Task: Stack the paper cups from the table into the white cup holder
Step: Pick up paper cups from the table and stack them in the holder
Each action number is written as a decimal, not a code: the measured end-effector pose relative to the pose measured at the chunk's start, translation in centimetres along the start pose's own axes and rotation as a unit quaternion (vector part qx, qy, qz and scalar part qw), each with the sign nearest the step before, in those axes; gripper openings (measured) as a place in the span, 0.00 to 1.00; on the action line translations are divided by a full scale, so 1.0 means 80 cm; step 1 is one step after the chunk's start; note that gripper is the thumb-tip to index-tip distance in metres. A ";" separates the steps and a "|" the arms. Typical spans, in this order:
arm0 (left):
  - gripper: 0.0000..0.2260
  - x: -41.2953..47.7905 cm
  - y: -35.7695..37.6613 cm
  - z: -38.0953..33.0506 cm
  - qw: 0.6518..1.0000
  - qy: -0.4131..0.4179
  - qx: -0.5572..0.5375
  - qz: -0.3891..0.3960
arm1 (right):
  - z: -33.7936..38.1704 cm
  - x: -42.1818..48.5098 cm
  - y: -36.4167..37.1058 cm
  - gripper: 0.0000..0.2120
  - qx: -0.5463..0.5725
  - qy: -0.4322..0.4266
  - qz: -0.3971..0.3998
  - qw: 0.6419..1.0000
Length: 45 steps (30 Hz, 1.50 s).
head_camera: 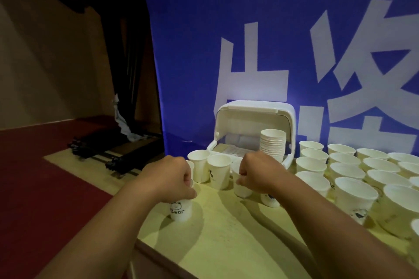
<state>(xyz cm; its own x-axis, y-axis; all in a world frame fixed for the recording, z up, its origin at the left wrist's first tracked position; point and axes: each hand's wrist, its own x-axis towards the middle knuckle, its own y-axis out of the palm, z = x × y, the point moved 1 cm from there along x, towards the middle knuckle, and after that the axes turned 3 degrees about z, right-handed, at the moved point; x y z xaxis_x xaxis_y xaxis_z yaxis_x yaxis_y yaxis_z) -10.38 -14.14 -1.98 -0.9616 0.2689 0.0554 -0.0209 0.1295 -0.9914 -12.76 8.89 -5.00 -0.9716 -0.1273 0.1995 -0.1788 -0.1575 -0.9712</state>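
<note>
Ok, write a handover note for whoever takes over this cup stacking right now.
Left hand: grip on the Bear-print cup, which stands near the left edge of the table.
Right hand: grip on a paper cup by its rim, in front of the white cup holder.
Holder: lid raised, one stack of cups inside, on its right side.
Done: that stack.
Left: both held cups, the two upright cups between the hands, and the rows of cups on the right.
</note>
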 end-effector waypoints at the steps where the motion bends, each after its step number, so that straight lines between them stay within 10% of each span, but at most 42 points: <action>1: 0.07 0.000 0.002 0.000 1.000 0.004 0.007 -0.005 | -0.002 -0.001 0.001 0.09 0.005 0.001 -0.003 1.000; 16: 0.08 0.044 -0.034 -0.068 0.979 0.075 -0.110 -0.157 | -0.054 -0.017 -0.078 0.08 0.213 0.028 -0.152 0.965; 31: 0.07 0.175 -0.002 -0.204 0.859 0.156 -0.297 -0.386 | -0.132 -0.010 -0.104 0.10 0.208 0.126 -0.479 0.844; 45: 0.08 0.209 0.075 -0.212 0.914 0.175 -0.184 -0.316 | -0.134 0.021 -0.088 0.08 0.190 0.101 -0.465 0.859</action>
<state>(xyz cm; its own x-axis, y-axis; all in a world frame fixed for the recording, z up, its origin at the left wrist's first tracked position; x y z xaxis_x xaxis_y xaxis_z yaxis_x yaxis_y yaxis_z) -21.96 7.33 -5.00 -0.6420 0.3094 0.7015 -0.3861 0.6600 -0.6444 -14.75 20.25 0.77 -0.4492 0.3937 0.8020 -0.8663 -0.4116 -0.2831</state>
